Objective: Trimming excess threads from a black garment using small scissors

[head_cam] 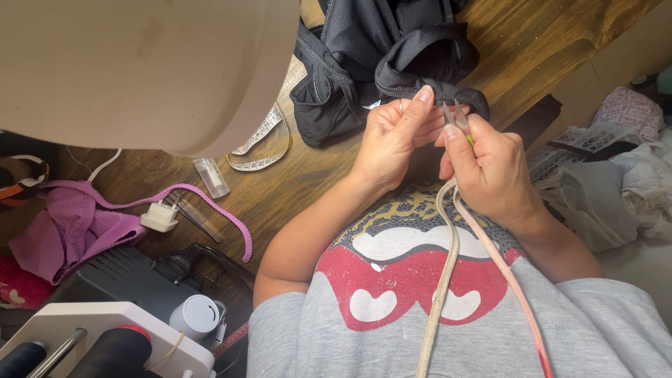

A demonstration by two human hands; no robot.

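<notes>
Pink cloth [66,227], at 9 o'clock on the wooden table [308,175]; a white plug [159,216] lies on its strap; well apart from both hands.

Tape measure [262,140], looped at 11 o'clock, beside the pale machine housing [140,70]; untouched.

Left hand [388,140], just above centre; fingers curled together and pinched on the hem of the black garment [385,56], which trails off to 12 o'clock; the hem is drawn taut across toward the other hand.

Snips [456,115], metal tips showing at 1 o'clock of centre, just beside the left fingertips and touching or nearly touching the hem; which, I cannot tell.

Right hand [490,171], fingers closed on the snips' handle.

White cloths [616,182], heaped at 3 o'clock; clear of the work.

Handling note, as judgement: keep the hem tight between the pinch and the blades; let only the tips bite, on thread rather than fabric; hold the left fingertips back from the points; take small cuts.
</notes>
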